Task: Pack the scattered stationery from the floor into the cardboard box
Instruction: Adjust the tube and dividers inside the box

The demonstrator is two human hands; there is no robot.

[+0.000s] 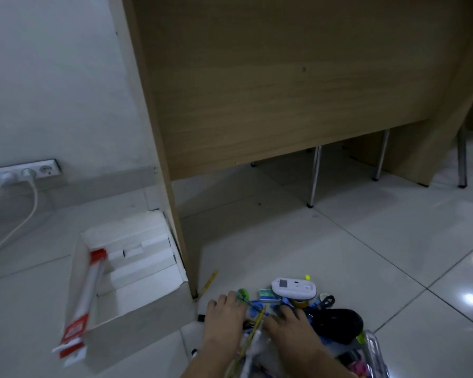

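Pressing down flat, fingers (231, 297) of both hands are spreading over the stationery (284, 309) on the floor, gripping nothing I can make out; the box (137, 317) is sitting left, and loose pens may be rolling away.

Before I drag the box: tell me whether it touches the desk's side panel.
Touching: the head view shows the cardboard box with its right wall pressed against the desk's side panel.

— Where's the box (137, 304)?
— On the floor (366, 241), left of the pile (298, 304), against the desk panel (257, 91). A long packet (85, 301) leans in it.
— And the hands?
— Both on the pile, left hand (225, 315) nearer the box than right hand (291, 327).
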